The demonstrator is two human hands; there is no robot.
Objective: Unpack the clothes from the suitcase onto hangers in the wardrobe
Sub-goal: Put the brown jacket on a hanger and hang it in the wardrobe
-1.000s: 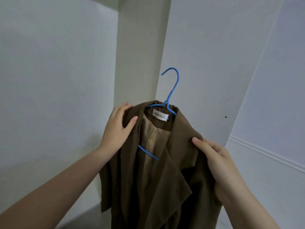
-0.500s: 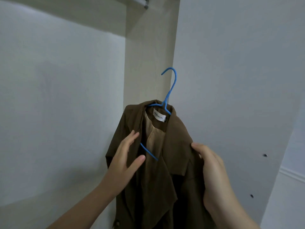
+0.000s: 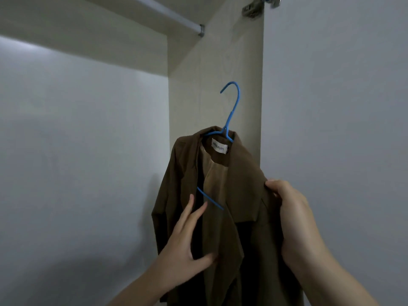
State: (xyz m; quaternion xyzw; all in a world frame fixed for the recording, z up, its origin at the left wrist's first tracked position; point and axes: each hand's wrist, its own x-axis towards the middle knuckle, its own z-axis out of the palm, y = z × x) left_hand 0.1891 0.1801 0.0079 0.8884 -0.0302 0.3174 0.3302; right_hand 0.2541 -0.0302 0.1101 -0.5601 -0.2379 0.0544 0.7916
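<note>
Wardrobe interior [image 3: 84,151], pale grey and shadowed, fills the space to the left of both hands, with a metal hanging rail [image 3: 167,14] running across the top, well above them. Left hand [image 3: 185,241] reaches up from the lower centre, its fingers straight and slightly spread, laid flat against the left front panel of a brown coat [image 3: 240,195]; the thumb points right across the cloth lower down, and nothing is gripped in this hand. Just above and to the right of the left fingertips, the lower bar of a blue hanger [image 3: 231,115] shows in the coat's open front, crossing a tan lining. The hanger's hook rises clear above the collar, higher than either hand, free of the rail and set against a light wood side panel [image 3: 216,69]. A white label [image 3: 219,146] sits inside the collar beneath the hook. The coat hangs between the two hands, its lapels falling open below them. Right hand [image 3: 293,219] holds the coat's right shoulder, fingers curled round the edge of the cloth with the thumb tip uppermost. Beyond the right hand stands a plain grey door [image 3: 335,107], with a metal hinge [image 3: 254,8] at its top edge.
</note>
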